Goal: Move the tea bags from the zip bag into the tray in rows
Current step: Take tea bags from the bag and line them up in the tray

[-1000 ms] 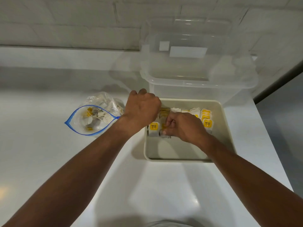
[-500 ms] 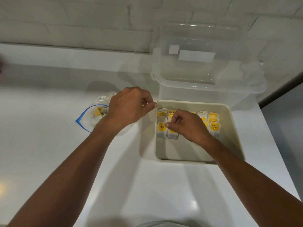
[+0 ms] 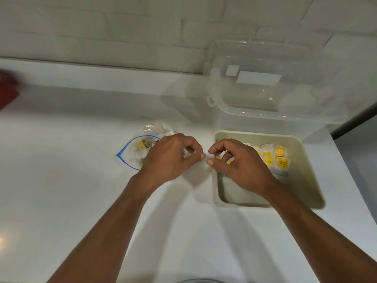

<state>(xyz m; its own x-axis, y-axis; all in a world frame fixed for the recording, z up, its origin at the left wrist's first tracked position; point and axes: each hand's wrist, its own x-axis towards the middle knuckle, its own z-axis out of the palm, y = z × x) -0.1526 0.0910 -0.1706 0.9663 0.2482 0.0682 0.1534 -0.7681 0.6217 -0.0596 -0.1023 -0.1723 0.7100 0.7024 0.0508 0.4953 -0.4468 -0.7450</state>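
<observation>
White counter: the zip bag [image 3: 132, 158] lies left of the tray [image 3: 308, 180], nearest your left hand [image 3: 171, 158]; it and your right hand [image 3: 238, 166] curl, whether round anything I cannot tell.

Both arms reach forward from the near side, bare to the elbow. The left forearm [image 3: 114, 217] goes up and to the right, the right forearm [image 3: 318, 227] up and to the left, so the two hands almost meet in the middle. The left hand [image 3: 171, 158] is back up with curled fingers, its thumb stretched to the right. The right hand [image 3: 238, 166] mirrors it, fingers bent down. The two thumb tips are just beside each other. Whether either hand pinches anything is unclear.
</observation>
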